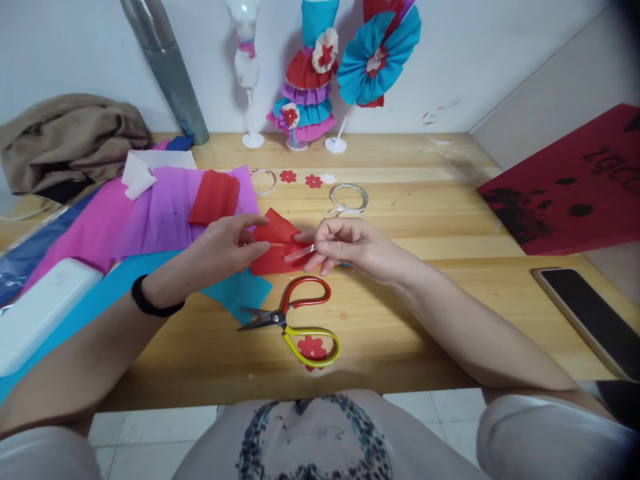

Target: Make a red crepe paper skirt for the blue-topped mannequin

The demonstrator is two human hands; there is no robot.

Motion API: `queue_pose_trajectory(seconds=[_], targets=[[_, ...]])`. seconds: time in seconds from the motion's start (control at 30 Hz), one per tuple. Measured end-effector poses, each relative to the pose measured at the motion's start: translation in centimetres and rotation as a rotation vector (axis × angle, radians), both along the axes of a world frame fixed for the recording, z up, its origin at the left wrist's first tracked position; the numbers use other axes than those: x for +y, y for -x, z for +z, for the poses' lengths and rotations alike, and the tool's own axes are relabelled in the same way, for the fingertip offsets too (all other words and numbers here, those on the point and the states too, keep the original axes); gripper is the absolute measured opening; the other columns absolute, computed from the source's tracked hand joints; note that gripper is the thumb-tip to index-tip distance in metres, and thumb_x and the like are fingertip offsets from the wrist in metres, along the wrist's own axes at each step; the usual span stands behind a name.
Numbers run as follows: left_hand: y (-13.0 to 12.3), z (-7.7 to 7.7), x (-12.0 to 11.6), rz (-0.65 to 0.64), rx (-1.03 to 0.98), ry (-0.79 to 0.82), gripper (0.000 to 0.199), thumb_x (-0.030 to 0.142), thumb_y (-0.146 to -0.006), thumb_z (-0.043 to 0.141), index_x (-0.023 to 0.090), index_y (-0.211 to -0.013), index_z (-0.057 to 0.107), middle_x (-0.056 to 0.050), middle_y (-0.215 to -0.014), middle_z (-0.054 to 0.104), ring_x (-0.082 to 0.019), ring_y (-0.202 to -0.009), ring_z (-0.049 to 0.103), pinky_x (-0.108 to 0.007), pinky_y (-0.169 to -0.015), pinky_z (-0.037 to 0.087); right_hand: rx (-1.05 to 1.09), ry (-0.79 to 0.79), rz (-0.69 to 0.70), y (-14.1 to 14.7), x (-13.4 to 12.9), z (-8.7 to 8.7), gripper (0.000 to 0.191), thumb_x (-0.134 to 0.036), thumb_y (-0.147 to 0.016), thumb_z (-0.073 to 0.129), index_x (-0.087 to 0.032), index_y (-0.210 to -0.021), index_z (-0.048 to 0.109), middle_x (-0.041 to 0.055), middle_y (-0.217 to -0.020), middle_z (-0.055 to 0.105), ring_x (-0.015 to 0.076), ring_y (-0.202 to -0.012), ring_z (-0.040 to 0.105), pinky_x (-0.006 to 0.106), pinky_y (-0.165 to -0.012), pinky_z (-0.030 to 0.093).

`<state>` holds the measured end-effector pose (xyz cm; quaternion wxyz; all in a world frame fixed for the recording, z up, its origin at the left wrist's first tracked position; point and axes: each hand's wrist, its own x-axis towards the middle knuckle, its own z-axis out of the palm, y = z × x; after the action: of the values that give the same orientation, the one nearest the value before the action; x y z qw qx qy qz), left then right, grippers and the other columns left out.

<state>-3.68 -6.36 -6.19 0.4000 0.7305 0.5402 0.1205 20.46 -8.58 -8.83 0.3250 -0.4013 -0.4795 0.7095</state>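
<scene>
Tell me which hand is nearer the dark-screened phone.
Right. The right hand is to the left of the phone; the left hand is farther left, beyond the right one.

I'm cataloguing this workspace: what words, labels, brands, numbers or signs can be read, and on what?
"zgcc": on the red panel; the second letter is uncertain and the right end is cut off.
Shirt: small marks inside the printed pattern, too blurred to read.
Bottle: faint marking, too faint to read.
</scene>
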Motion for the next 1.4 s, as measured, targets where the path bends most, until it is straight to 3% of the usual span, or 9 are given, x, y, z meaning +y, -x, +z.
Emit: queue_pose_trajectory(seconds=[0.13, 0.27, 0.43, 0.6, 0.7, 0.83, 1.0, 1.2, 1.4], targets=[[-0.4, 0.0, -0.2, 0.082, -0.079, -0.044, 0.036, 0.035, -0.081, 0.062, 0.013, -0.109, 0.067, -0.001, -0.066, 0.066, -0.013, -0.054, 0.056, -0.022, -0.046, 0.039, -0.028, -0.039, -0.018, 0.0, -0.2, 0.3, 0.038, -0.041, -0.073, 0.086, -0.015, -0.072, 0.059, 0.0092, -0.09, 0.078, 0.0164, -0.08, 0.076, 0.02, -0.063, 0.059], [-0.4, -0.3, 0.1, 0.023, -0.081, -0.063, 0.02, 0.033, -0.076, 0.064, 0.014, -0.082, 0.068, -0.003, -0.072, 0.069, -0.013, -0.061, 0.058, -0.023, -0.052, 0.043, -0.026, -0.049, -0.025, -0.1, -0.1, 0.1, 0.036, -0.04, -0.073, 0.087, -0.015, -0.072, 0.06, 0.009, -0.091, 0.078, 0.0158, -0.082, 0.076, 0.022, -0.069, 0.061], [-0.9, -0.9, 0.7, -0.097, 0.052, -0.074, 0.021, 0.033, -0.078, 0.063, 0.014, -0.08, 0.07, -0.004, -0.074, 0.07, -0.015, -0.067, 0.06, -0.026, -0.059, 0.043, -0.034, -0.062, -0.033, -0.1, 0.2, -0.4, 0.038, -0.042, -0.07, 0.088, -0.016, -0.072, 0.062, 0.0082, -0.086, 0.078, 0.0163, -0.085, 0.076, 0.022, -0.07, 0.061], [-1.3, -0.4, 0.9, -0.281, 0.271, -0.111, 0.026, 0.032, -0.088, 0.052, 0.017, -0.071, 0.064, -0.002, -0.068, 0.066, -0.016, -0.065, 0.059, -0.029, -0.062, 0.037, -0.059, -0.074, -0.041, -0.2, 0.3, -0.3, 0.039, -0.044, -0.068, 0.089, -0.016, -0.07, 0.062, 0.0091, -0.087, 0.078, 0.0174, -0.085, 0.076, 0.024, -0.07, 0.061], [-1.1, -0.1, 0.5, -0.308, 0.419, -0.175, 0.027, 0.032, -0.092, 0.048, 0.017, -0.073, 0.061, -0.003, -0.069, 0.065, -0.018, -0.065, 0.058, -0.03, -0.061, 0.034, -0.061, -0.072, -0.044, -0.2, 0.3, -0.2, 0.039, -0.044, -0.067, 0.089, -0.017, -0.07, 0.062, 0.0089, -0.086, 0.078, 0.0175, -0.085, 0.076, 0.024, -0.07, 0.061], [-0.7, -0.1, -0.2, -0.249, 0.39, -0.149, 0.024, 0.038, -0.092, 0.05, 0.018, -0.082, 0.059, -0.005, -0.073, 0.067, -0.019, -0.067, 0.062, -0.029, -0.06, 0.036, -0.062, -0.078, -0.037, -0.2, 0.3, -0.3, 0.04, -0.047, -0.068, 0.088, -0.017, -0.07, 0.062, 0.0085, -0.081, 0.078, 0.0177, -0.085, 0.075, 0.024, -0.07, 0.061], [-0.5, 0.0, -0.6, -0.109, 0.175, 0.021, 0.022, 0.04, -0.088, 0.053, 0.019, -0.084, 0.056, 0.002, -0.06, 0.06, -0.014, -0.047, 0.055, -0.026, -0.05, 0.036, -0.063, -0.085, -0.035, -0.2, 0.3, -0.4, 0.041, -0.047, -0.068, 0.088, -0.017, -0.069, 0.061, 0.0081, -0.081, 0.077, 0.0178, -0.085, 0.075, 0.024, -0.07, 0.061], [-0.9, -0.2, -0.3, 0.054, -0.029, -0.112, 0.023, 0.039, -0.08, 0.061, 0.018, -0.089, 0.062, 0.0, -0.065, 0.062, -0.015, -0.058, 0.055, -0.026, -0.053, 0.037, -0.035, -0.068, -0.045, -0.2, 0.3, -0.2, 0.042, -0.046, -0.067, 0.089, -0.016, -0.07, 0.061, 0.0089, -0.089, 0.078, 0.0177, -0.086, 0.077, 0.023, -0.07, 0.061], [-1.2, -0.3, -0.4, 0.181, -0.122, -0.094, 0.02, 0.032, -0.077, 0.063, 0.02, -0.069, 0.05, 0.004, -0.051, 0.052, -0.011, -0.049, 0.048, -0.024, -0.05, 0.034, -0.02, -0.06, -0.061, -0.2, 0.3, -0.2, 0.041, -0.046, -0.067, 0.089, -0.016, -0.071, 0.061, 0.0088, -0.088, 0.079, 0.0183, -0.088, 0.077, 0.023, -0.071, 0.06]])
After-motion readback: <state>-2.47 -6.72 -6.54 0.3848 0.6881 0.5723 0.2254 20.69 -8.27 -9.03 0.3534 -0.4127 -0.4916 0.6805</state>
